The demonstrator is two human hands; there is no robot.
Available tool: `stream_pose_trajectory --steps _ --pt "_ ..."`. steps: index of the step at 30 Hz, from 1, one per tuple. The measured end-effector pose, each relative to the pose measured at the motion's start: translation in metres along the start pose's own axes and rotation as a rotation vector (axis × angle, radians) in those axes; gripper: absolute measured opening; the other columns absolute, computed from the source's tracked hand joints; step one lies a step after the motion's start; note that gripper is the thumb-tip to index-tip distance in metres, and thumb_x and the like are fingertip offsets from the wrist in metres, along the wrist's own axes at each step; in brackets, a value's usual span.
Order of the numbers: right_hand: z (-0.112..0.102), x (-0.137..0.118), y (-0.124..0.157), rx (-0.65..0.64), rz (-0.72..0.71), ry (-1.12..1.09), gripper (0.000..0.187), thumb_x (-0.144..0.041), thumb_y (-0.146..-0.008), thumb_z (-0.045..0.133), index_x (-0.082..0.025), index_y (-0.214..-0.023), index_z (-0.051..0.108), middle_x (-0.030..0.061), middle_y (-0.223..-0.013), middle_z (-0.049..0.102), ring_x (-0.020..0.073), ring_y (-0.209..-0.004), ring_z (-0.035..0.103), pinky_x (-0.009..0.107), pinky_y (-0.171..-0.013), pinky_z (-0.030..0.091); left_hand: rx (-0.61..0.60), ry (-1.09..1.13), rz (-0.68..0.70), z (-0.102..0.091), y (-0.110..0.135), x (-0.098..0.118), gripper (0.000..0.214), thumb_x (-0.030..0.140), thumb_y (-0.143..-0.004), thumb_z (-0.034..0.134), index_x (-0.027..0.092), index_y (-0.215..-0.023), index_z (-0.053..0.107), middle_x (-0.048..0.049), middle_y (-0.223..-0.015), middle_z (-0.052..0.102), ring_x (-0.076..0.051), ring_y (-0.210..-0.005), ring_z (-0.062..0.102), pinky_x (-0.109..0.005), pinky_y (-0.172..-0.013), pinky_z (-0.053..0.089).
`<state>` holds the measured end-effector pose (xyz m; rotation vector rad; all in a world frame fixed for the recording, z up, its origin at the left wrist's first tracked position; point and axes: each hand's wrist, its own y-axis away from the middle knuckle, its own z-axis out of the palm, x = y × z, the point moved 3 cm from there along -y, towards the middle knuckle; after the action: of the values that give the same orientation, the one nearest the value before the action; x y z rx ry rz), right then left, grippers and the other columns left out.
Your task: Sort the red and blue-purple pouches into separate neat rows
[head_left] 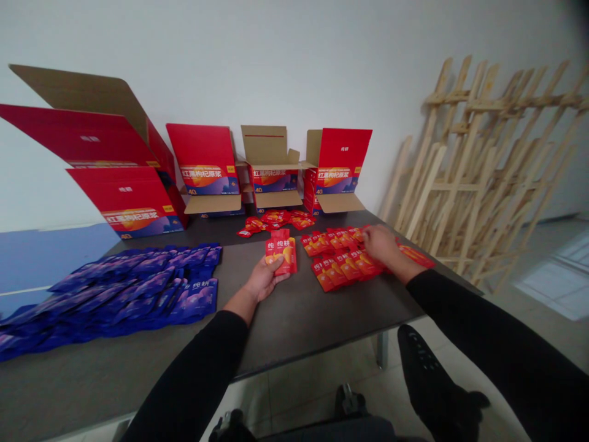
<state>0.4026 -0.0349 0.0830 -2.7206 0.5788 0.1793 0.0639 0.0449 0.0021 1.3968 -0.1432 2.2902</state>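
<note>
My left hand point(265, 277) is closed on a few overlapping red pouches point(287, 256) with white lettering and an orange picture, held up over the table. Out to the right, my right hand point(380, 243) has its fingers curled down at the laid-out red pouches point(340, 270), which overlap in two rows. Whatever is between those fingertips is hidden. Behind my left hand lies a loose heap of red pouches point(277, 219). Blue-purple pouches point(124, 285) cover the table's left side in overlapping rows.
Open red-and-blue cartons, including a left carton point(138, 199) and a right carton point(338, 172), stand along the back of the dark table point(294, 325). Wooden easels point(464, 166) lean by the wall at right. A black chair part point(432, 380) is below the table edge.
</note>
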Motion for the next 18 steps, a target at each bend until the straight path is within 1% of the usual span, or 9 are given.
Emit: stream_pose_trajectory --steps 2,3,4,7,9,11,13,16,18 --pt "0.005 -0.04 0.009 -0.071 -0.177 -0.126 0.026 -0.027 -0.1 0.052 -0.014 -0.103 0.073 0.0148 -0.103 0.072 0.0218 -0.102 0.065 0.03 -0.09 0.045 -0.028 -0.013 -0.004 0.002 0.002 0.0 0.039 0.021 -0.078 0.084 0.016 -0.111 0.063 -0.0069 -0.097 0.074 -0.015 -0.073 0.072 -0.027 -0.06 0.064" --pt "0.01 -0.06 0.016 -0.129 -0.224 -0.229 0.024 -0.029 -0.1 0.054 -0.015 -0.1 0.073 0.0116 -0.099 0.073 0.0196 -0.096 0.066 0.028 -0.086 0.047 -0.046 -0.02 -0.008 0.003 0.003 0.0 0.041 0.021 -0.077 0.085 0.016 -0.111 0.063 -0.0072 -0.099 0.074 -0.015 -0.073 0.073 -0.026 -0.06 0.064" --pt "0.017 -0.078 0.022 -0.186 -0.245 -0.341 0.022 -0.031 -0.098 0.057 -0.016 -0.098 0.073 0.009 -0.096 0.074 0.0179 -0.09 0.067 0.026 -0.082 0.048 -0.066 -0.026 -0.012 0.004 0.004 0.0 0.042 0.022 -0.076 0.086 0.016 -0.111 0.064 -0.0078 -0.1 0.074 -0.015 -0.073 0.073 -0.026 -0.059 0.064" --pt "0.04 -0.123 0.041 -0.318 -0.225 -0.639 0.02 -0.037 -0.094 0.064 -0.018 -0.093 0.071 0.0052 -0.091 0.074 0.0155 -0.083 0.067 0.023 -0.076 0.049 -0.125 -0.044 -0.016 0.007 0.008 0.0 0.046 0.024 -0.074 0.088 0.015 -0.113 0.065 -0.0091 -0.102 0.074 -0.016 -0.073 0.073 -0.025 -0.059 0.063" --pt "0.054 -0.145 0.051 -0.349 -0.224 -0.743 0.02 -0.037 -0.092 0.067 -0.017 -0.089 0.069 0.0042 -0.088 0.073 0.0144 -0.079 0.066 0.023 -0.072 0.048 -0.162 -0.051 -0.008 0.009 0.01 -0.001 0.048 0.025 -0.073 0.089 0.014 -0.114 0.065 -0.0088 -0.102 0.074 -0.017 -0.075 0.073 -0.025 -0.06 0.063" --pt "0.064 -0.159 0.057 -0.337 -0.205 -0.791 0.019 -0.035 -0.09 0.068 -0.017 -0.085 0.065 0.0028 -0.084 0.071 0.0131 -0.074 0.063 0.022 -0.067 0.046 -0.193 -0.049 -0.002 0.011 0.011 -0.001 0.05 0.024 -0.073 0.089 0.015 -0.115 0.064 -0.0083 -0.102 0.074 -0.017 -0.077 0.073 -0.026 -0.062 0.063" --pt "0.07 -0.164 0.059 -0.321 -0.15 -0.85 0.017 -0.032 -0.089 0.067 -0.017 -0.082 0.063 0.0013 -0.081 0.07 0.0121 -0.07 0.061 0.021 -0.063 0.044 -0.206 -0.039 -0.003 0.012 0.011 -0.002 0.05 0.024 -0.074 0.088 0.015 -0.117 0.063 -0.0084 -0.104 0.073 -0.017 -0.079 0.073 -0.028 -0.065 0.064" --pt "0.075 -0.162 0.056 -0.322 -0.055 -0.994 0.012 -0.028 -0.088 0.065 -0.018 -0.083 0.062 0.0007 -0.081 0.07 0.0118 -0.069 0.061 0.021 -0.063 0.046 -0.183 -0.014 -0.014 0.011 0.01 -0.002 0.044 0.026 -0.08 0.084 0.016 -0.117 0.062 -0.0092 -0.107 0.073 -0.018 -0.081 0.073 -0.03 -0.068 0.064" --pt "0.075 -0.155 0.049 -0.329 -0.015 -1.067 0.011 -0.027 -0.088 0.063 -0.018 -0.082 0.062 0.0011 -0.082 0.07 0.0122 -0.069 0.062 0.022 -0.064 0.048 -0.164 0.0 -0.026 0.011 0.009 -0.003 0.039 0.029 -0.084 0.079 0.017 -0.117 0.062 -0.0101 -0.111 0.072 -0.019 -0.085 0.073 -0.032 -0.071 0.065"
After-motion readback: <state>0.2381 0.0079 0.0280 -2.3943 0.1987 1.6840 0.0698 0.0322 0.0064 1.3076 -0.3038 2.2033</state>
